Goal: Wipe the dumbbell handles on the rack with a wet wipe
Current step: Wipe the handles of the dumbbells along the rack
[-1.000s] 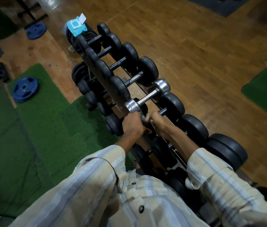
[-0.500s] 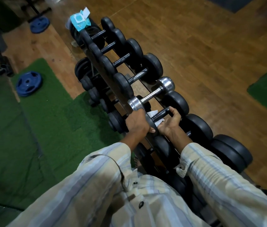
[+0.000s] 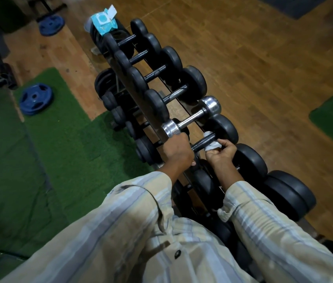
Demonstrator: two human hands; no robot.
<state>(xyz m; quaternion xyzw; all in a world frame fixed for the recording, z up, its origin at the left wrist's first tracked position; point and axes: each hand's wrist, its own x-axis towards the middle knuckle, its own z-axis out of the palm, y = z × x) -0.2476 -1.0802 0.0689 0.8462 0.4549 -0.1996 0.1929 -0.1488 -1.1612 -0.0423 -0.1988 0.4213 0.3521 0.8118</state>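
Right hand (image 3: 220,155) slid wet wipe (image 3: 212,146) along handle (image 3: 201,142), left hand (image 3: 178,150) steadying

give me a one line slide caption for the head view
Right hand wraps a wet wipe around a black dumbbell handle on the rack; left hand steadies its near end.

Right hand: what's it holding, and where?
The right hand holds a white wet wipe wrapped round the black dumbbell handle, fingers curled over the end nearest the far weight.
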